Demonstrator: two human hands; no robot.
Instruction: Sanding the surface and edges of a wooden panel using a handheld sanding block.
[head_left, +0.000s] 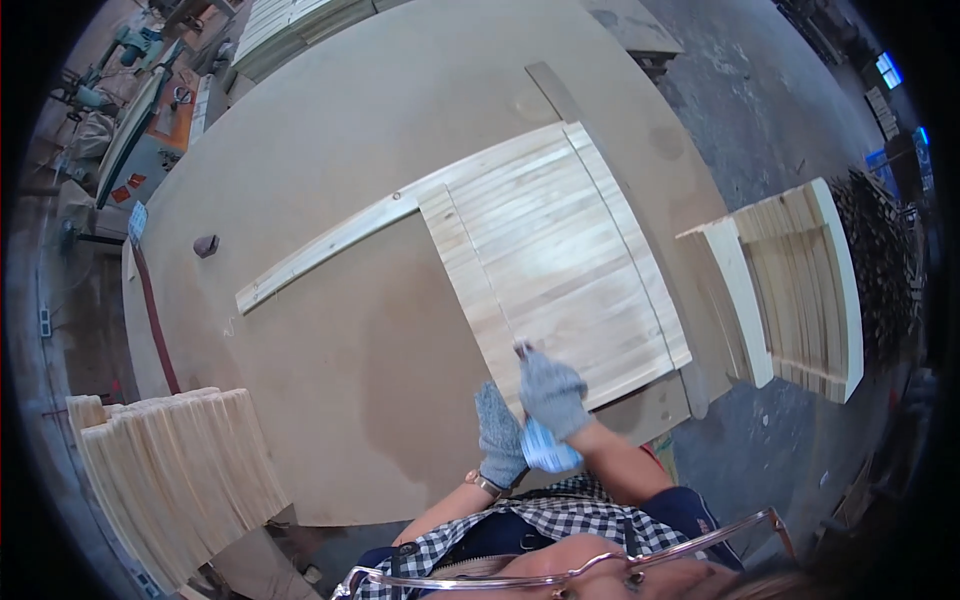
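A pale wooden panel (560, 260) of side-by-side slats lies on the large brown board. Thin dark lines run near its left and right sides. My right hand (553, 393), in a grey glove, is closed over the panel's near left corner. A small dark-ended tool (521, 348) sticks out of its fingers at the left line; its kind is unclear. My left hand (500, 430), also gloved, stands beside the panel's left edge with fingers stretched out. Between my wrists a light blue and white item (548, 448) shows, partly hidden by the right hand.
A long wooden strip (330, 250) runs along the panel's far edge and out to the left. A flat bar (552, 92) juts beyond the far right corner. Wood stacks stand at the near left (180, 470) and right (790, 290). A small brown block (206, 245) lies at the left.
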